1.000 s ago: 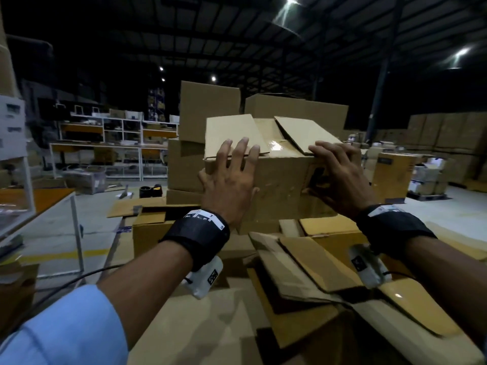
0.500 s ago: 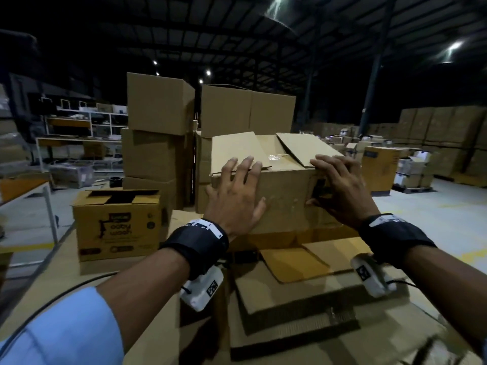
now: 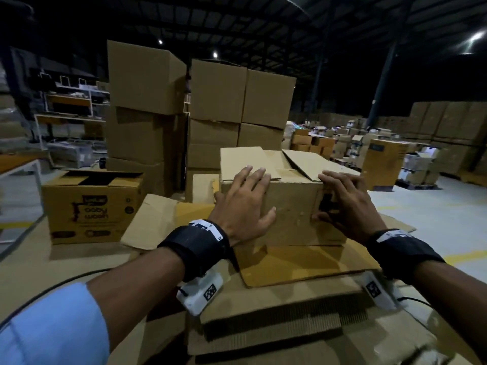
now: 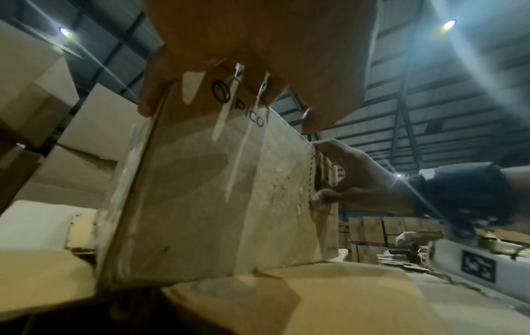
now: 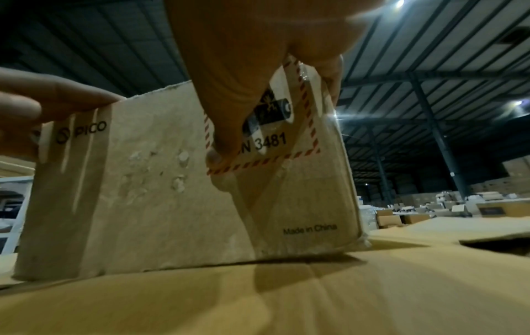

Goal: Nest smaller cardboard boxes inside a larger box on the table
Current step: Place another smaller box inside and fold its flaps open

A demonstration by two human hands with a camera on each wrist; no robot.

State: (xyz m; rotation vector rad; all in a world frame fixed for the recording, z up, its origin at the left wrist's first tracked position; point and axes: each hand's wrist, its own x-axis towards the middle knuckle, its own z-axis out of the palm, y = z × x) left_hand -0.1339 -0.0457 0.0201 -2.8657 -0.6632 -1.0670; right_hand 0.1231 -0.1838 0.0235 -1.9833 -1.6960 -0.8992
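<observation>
With your left hand (image 3: pixel 242 206) flat on the PICO box (image 3: pixel 290 206) and your right hand (image 3: pixel 350 204) pinching its corner, hold it level over the larger box (image 3: pixel 303 262) flaps.

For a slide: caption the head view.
A small box on a larger box's flaps, left grip pressing, right grip holding; cartons stacked behind.

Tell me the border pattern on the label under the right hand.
The box label's border is red-and-white striped; clearest in right wrist view.
</observation>
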